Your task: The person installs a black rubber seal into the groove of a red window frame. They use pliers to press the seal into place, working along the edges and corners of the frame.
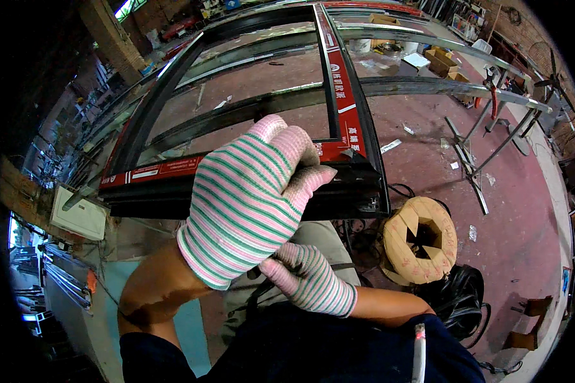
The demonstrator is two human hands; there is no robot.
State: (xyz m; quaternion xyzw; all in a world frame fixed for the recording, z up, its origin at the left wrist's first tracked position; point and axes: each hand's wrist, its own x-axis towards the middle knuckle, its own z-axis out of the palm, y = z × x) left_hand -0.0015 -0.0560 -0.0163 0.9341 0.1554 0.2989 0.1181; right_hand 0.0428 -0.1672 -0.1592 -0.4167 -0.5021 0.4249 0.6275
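Observation:
My left hand, in a pink, white and green striped knit glove, is raised over the near edge of a black window frame with red and white protective tape. Its fingers are curled together, thumb toward the frame's near right corner; anything inside them is hidden. Below it, my right hand wears a matching glove. Its fingers are bent in beside the heel of the left glove, partly covered by it, and I cannot make out what they hold.
Long metal rails run under the frame. A ring-shaped roll in tan wrapping stands right of me, beside a black bag and cables. Red-handled pliers hang on a rail. A lit cigarette shows at the lower edge.

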